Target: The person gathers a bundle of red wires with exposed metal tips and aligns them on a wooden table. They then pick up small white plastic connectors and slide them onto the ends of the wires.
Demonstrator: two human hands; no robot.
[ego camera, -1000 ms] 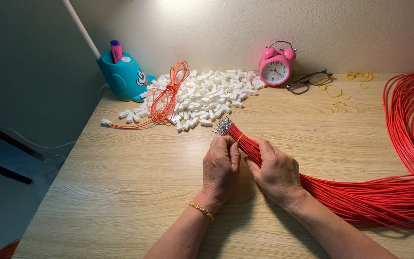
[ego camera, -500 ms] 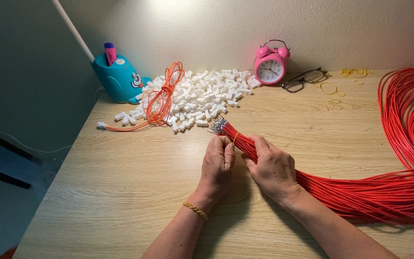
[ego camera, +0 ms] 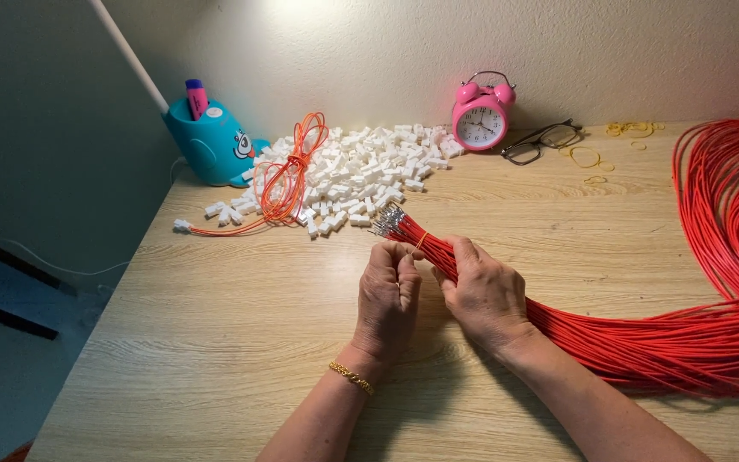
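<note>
Right-hand grip just behind wire bundle tips

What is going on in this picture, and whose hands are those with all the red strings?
The picture comes from a camera worn on a person's head, looking down, so the hands are that person's own. There is no machine here. The left hand, with a gold bracelet on its wrist, and the right hand are both closed around a thick bundle of red wires near its end, where small metal tips stick out. The wires loop away to the right across a wooden desk. Farther back lie a pile of small white plastic pieces, a smaller coil of orange wires, a pink alarm clock, black glasses, some yellow rubber bands and a teal pen holder.
</note>
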